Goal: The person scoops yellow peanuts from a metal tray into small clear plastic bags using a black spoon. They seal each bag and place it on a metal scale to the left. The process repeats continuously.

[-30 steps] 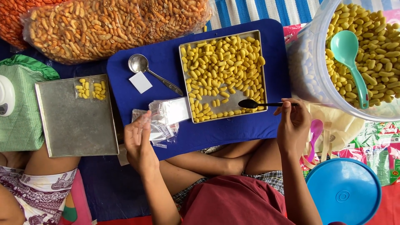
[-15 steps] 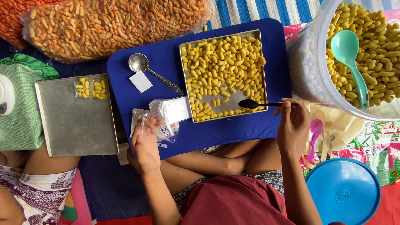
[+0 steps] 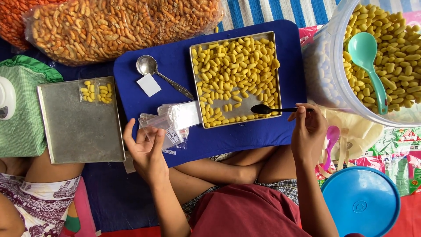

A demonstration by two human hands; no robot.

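Two hands busy from my view: left hand [image 3: 147, 151] pinches a small clear bag [image 3: 154, 131] open, right hand [image 3: 307, 131] grips the black spoon [image 3: 274, 109] over the snack tray [image 3: 235, 79], so scooping's next, I reckon.

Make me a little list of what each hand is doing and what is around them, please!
left hand: pinching a small clear bag from the pile of bags
right hand: holding a dark spoon over the tray
tray: square metal, full of yellow snacks
flat tray: two small filled packets on it
metal spoon: lying on the blue board
tub: yellow snacks with a green scoop
blue lid: at the lower right
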